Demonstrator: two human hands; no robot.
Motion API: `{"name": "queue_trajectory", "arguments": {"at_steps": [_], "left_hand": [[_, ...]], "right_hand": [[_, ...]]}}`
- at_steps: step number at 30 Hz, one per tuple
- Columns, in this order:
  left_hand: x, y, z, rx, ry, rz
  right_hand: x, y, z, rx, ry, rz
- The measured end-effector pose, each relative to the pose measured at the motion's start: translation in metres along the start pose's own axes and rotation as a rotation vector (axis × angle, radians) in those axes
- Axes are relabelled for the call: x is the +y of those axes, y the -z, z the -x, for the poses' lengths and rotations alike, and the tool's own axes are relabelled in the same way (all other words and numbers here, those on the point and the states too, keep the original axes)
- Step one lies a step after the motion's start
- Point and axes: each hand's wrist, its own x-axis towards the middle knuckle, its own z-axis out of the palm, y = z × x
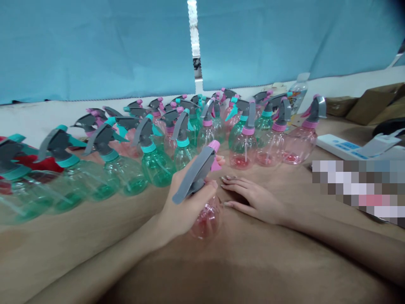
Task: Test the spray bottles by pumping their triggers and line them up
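Observation:
My left hand (186,202) is wrapped round the neck of a clear pink spray bottle (207,221) with a grey and pink trigger head. The bottle stands upright on the brown table (253,261), its lower part showing below my fingers. To the right of it, my right hand (253,196) lies on the table with its fingers stretched out, holding nothing. Beyond both hands stand a green spray bottle (158,166) and a pink spray bottle (243,152), among several others of the same two colours.
Rows of spray bottles fill the far side and left. A clear drink bottle (299,93) stands behind them. At the right are a white device with blue markings (344,145) and brown cardboard (375,103). Blue cloth (126,46) hangs at the back.

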Motion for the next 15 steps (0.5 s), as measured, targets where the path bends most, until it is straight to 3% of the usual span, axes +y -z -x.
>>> {"name": "queue_trajectory", "arguments": {"at_steps": [15], "left_hand": [[-0.0037, 0.0071, -0.0028, -0.067, -0.034, 0.046]], "right_hand": [[0.0004, 0.0002, -0.0005, -0.011, 0.002, 0.004]]}}
